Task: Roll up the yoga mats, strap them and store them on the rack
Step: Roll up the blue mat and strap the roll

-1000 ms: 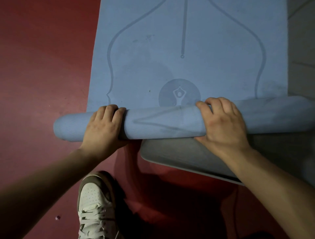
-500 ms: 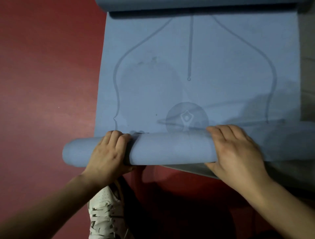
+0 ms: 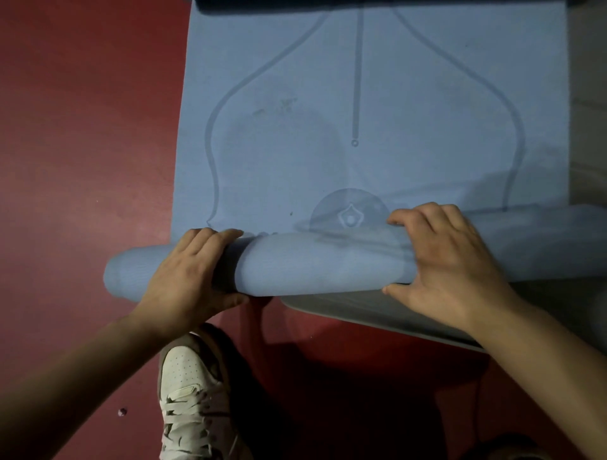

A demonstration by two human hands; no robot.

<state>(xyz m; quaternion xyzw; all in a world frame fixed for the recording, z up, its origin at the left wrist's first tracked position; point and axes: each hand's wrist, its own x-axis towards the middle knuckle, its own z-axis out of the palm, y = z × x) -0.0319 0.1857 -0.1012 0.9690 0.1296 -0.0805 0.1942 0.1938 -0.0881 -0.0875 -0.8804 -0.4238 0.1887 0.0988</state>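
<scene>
Lying sideways under both of my grips is the roll [image 3: 312, 266] of the blue yoga mat [image 3: 377, 98]. My left grip [image 3: 187, 275] is wrapped round the roll, with the fingers curled over the top and the thumb tucked on the near side. My right grip [image 3: 450, 262] holds the roll the same way, with the fingers bent over the far side and the thumb pressed on the near edge. A short bit of roll sticks out to the left of the left grip. More of it runs on past the right grip to the edge of my view.

Just past the fingers, the rest of the mat lies flat and open. A round logo [image 3: 350, 213] on the flat part sits between the two grips, right at the roll's far side. Well away from both grips, the far end of the mat looks curled into a dark second roll [image 3: 361, 4].

Below the right grip, on the near side, I can see a grey mat [image 3: 361, 308] peeking out from under the blue one. Red floor [image 3: 82, 131] lies to the left of the left grip. Near the left wrist stands a white shoe [image 3: 190, 394] with laces.
</scene>
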